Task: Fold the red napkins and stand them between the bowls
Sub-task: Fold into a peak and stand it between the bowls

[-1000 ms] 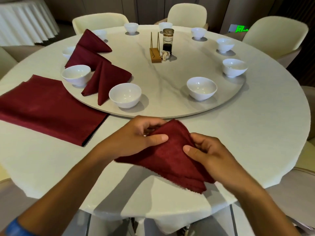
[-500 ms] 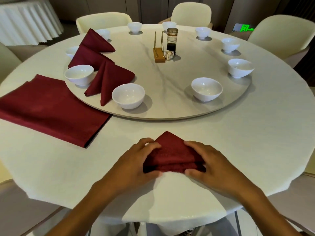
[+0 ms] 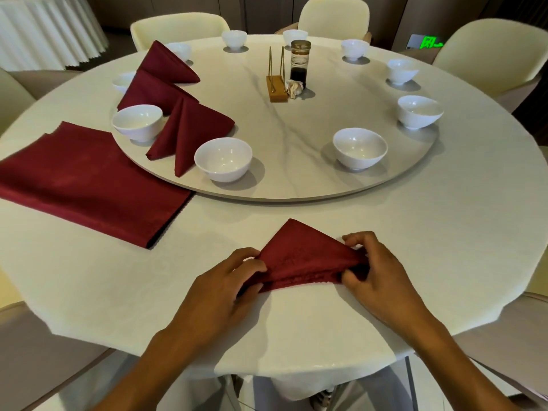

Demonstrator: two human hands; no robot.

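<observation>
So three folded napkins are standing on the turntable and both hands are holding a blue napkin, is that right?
Not quite. The head view shows both hands, left and right, holding a red napkin, not blue. Three folded napkins do stand on the turntable.

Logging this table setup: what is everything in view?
bowls: ten, white, round the turntable's rim
standing napkins: three, red, between the left bowls
napkin in work: one, red, triangle on the near tablecloth
napkin stack: red, flat at left
turntable: one, marbled white
sauce jar: one, dark, centre
wooden stand: one, beside the jar
chairs: cream, around the table
left hand: pinches the triangle's left corner
right hand: pinches its right corner
</observation>
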